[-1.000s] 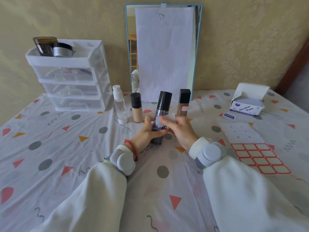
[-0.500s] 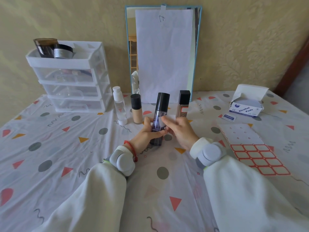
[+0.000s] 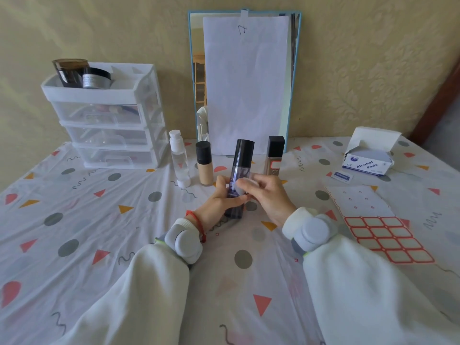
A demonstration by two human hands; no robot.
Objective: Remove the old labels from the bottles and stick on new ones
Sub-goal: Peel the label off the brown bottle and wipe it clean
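patterned tablecloth [image 3: 74, 220] under everything | label sheet [image 3: 380, 227] lies at right | dark pump bottle [image 3: 240, 170] upright at centre, base on cloth | left hand [image 3: 219, 201] grips bottle | right hand [image 3: 267, 195] pinches white pad [image 3: 245, 183] against bottle

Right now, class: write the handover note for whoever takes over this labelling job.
Left hand grips the dark purple bottle, standing on the table. Right hand rubs a white pad on the bottle's front.
Done: the square-capped bottle behind already wears a red-edged label.
Left: finish this bottle, then the foundation bottle and clear bottle. The label sheet lies to the right.
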